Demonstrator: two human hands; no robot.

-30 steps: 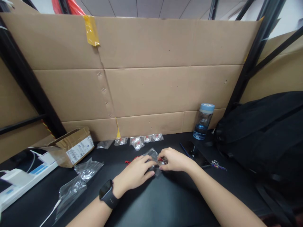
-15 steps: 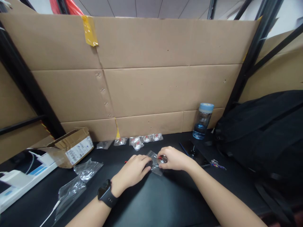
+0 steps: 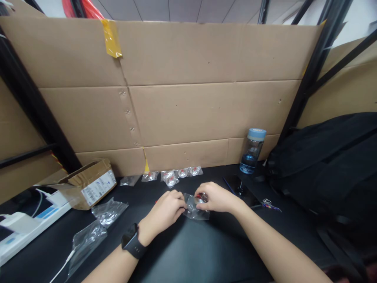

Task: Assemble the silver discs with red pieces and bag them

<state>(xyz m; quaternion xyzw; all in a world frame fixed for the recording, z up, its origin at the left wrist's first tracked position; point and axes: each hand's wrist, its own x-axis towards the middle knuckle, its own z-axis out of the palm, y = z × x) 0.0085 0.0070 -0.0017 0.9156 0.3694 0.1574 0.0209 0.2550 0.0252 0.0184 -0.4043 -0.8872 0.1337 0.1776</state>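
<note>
My right hand [image 3: 214,197] pinches a small round silver item with a red part [image 3: 201,197], its exact kind unclear. Under and beside it lies a clear plastic bag [image 3: 194,210] on the black tabletop. The fingers of my left hand [image 3: 169,206] are closed on the bag's left edge. Just left of that hand a bit of something red [image 3: 156,202] peeks out, mostly hidden. Behind the hands, several similar round silver items in clear bags [image 3: 171,181] lie in a row along the cardboard wall.
An opened cardboard box [image 3: 96,184], crumpled clear bags [image 3: 108,212] and a white power strip [image 3: 29,232] are on the left. To the right are a phone [image 3: 243,190], keys [image 3: 269,203], a water bottle [image 3: 251,151] and a black backpack [image 3: 326,169]. A cardboard wall [image 3: 182,110] closes off the back.
The clear bag has turned and spread flatter between my hands, its lower right corner now farther right. My left fingers have drawn slightly left and curled closer together.
</note>
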